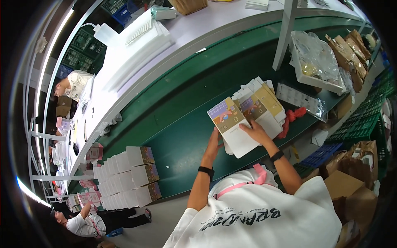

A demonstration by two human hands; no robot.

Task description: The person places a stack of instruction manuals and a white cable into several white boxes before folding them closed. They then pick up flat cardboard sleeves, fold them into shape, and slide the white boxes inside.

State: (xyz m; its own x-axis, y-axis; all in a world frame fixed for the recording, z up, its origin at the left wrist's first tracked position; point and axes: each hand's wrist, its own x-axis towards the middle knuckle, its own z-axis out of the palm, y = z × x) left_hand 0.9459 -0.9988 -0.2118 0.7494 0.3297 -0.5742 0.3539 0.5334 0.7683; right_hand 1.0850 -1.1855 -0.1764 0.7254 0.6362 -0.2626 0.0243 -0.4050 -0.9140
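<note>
A stack of flat white cartons (239,141) with a printed picture panel lies between my hands at the green conveyor's near side. My left hand (211,147) presses along its left edge, fingers straight and close together. At the stack's right side my right hand (257,134) grips it, thumb on top; part of its fingers is hidden. Directly behind lies a fanned pile of similar cartons (271,101), partly covered by the held stack. Red crumpled plastic (294,118) sits beside that pile on the right.
Rows of white cartons (124,164) stand farther left on the green conveyor (182,142). A clear plastic bag (300,99) and a white bin of plastic (316,62) are to the right. A grey post (284,37) rises beyond. Two co-workers (78,84) are at the left.
</note>
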